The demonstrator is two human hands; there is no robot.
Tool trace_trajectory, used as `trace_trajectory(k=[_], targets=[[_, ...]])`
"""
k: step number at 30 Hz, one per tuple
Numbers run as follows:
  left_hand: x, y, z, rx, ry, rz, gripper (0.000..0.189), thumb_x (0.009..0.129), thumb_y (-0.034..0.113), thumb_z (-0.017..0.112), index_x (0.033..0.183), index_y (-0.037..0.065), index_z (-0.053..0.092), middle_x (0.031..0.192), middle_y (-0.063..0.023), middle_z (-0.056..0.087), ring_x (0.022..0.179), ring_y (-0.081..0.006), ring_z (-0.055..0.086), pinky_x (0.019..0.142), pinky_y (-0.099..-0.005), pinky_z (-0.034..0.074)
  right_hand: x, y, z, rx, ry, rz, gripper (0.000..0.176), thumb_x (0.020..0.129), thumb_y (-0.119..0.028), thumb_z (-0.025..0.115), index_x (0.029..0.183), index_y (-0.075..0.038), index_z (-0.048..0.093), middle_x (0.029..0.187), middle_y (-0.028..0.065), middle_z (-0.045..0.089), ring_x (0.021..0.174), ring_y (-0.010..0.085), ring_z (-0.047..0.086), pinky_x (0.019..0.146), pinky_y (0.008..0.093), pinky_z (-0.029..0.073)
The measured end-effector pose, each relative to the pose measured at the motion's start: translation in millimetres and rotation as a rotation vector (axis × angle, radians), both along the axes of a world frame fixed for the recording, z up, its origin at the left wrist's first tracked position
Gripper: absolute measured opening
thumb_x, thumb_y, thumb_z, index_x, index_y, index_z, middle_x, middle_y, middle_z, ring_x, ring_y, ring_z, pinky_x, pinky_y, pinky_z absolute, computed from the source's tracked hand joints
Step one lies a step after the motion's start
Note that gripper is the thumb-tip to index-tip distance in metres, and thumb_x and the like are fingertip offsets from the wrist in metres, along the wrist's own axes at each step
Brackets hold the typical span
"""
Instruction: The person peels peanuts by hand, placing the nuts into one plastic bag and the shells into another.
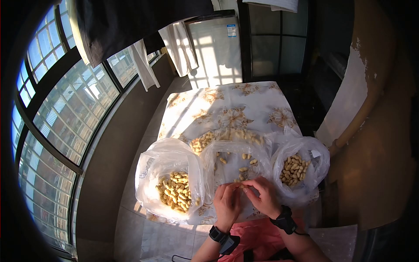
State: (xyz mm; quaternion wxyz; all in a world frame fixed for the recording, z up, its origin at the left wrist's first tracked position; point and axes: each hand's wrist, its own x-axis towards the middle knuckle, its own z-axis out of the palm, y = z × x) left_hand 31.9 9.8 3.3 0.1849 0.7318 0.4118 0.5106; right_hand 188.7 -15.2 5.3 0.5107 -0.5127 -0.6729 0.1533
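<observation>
My left hand (227,204) and my right hand (264,197) meet at the near edge of the table, fingertips pinched together on what looks like a peanut (243,186), mostly covered by the fingers. Just beyond them lies an open clear plastic bag (212,163) with several loose peanuts (253,161) in it. To the left of my hands, a plastic bag (146,168) stands open around a heap of unshelled peanuts (175,191). On the right, another open bag (322,162) holds a smaller heap of peanuts (295,169).
A white tablecloth (262,100) with brown flowers covers the table. More peanuts (202,142) lie behind the middle bag, partly under plastic. Barred windows (78,105) run along the left; a white fridge-like cabinet (216,50) stands beyond the table. Dark cloth (131,26) hangs overhead.
</observation>
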Motion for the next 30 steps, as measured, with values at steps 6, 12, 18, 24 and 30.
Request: trace_trajectory(k=[6, 12, 18, 24, 30], targets=[[-0.2, -1.0, 0.0, -0.011, -0.003, 0.001, 0.017, 0.090, -0.001, 0.074, 0.106, 0.003, 0.071, 0.101, -0.0128, 0.073, 0.089, -0.0305, 0.070, 0.081, -0.0389, 0.056, 0.1, 0.0, -0.8, 0.004, 0.001, 0.002, 0.017, 0.095, -0.010, 0.074, 0.111, -0.005, 0.073, 0.095, 0.0122, 0.072, 0.089, 0.0355, 0.067, 0.080, 0.0450, 0.052], [-0.5, -0.8, -1.2, -0.031, 0.008, 0.013, 0.017, 0.090, 0.002, 0.077, 0.106, 0.002, 0.072, 0.102, -0.0133, 0.072, 0.091, -0.0313, 0.071, 0.081, -0.0388, 0.056, 0.1, -0.5, 0.5, 0.006, 0.003, 0.000, 0.017, 0.095, -0.010, 0.074, 0.111, -0.005, 0.073, 0.096, 0.0124, 0.072, 0.089, 0.0356, 0.068, 0.080, 0.0450, 0.052], [-0.8, -1.3, -1.2, -0.049, 0.007, 0.016, 0.018, 0.090, 0.004, 0.077, 0.107, 0.003, 0.072, 0.103, -0.0135, 0.072, 0.092, -0.0317, 0.071, 0.082, -0.0390, 0.056, 0.2, -0.7, 0.8, 0.006, 0.006, 0.000, 0.018, 0.094, -0.010, 0.074, 0.112, -0.005, 0.073, 0.097, 0.0122, 0.073, 0.090, 0.0354, 0.068, 0.080, 0.0447, 0.052], [-0.9, -1.7, -0.5, -0.050, 0.011, 0.020, 0.016, 0.091, 0.005, 0.077, 0.106, 0.002, 0.072, 0.103, -0.0134, 0.072, 0.092, -0.0320, 0.071, 0.082, -0.0395, 0.055, 0.4, -0.6, -0.1, -0.001, 0.012, 0.002, 0.018, 0.093, -0.010, 0.075, 0.111, -0.006, 0.073, 0.097, 0.0120, 0.073, 0.090, 0.0352, 0.068, 0.080, 0.0446, 0.053], [-0.8, -1.5, -1.8, -0.041, 0.003, 0.023, 0.013, 0.092, 0.004, 0.076, 0.104, 0.002, 0.072, 0.102, -0.0132, 0.073, 0.091, -0.0316, 0.070, 0.082, -0.0395, 0.055, 0.9, -0.6, -1.1, 0.003, 0.008, 0.003, 0.018, 0.093, -0.011, 0.075, 0.110, -0.006, 0.073, 0.097, 0.0117, 0.072, 0.090, 0.0353, 0.068, 0.080, 0.0445, 0.053]])
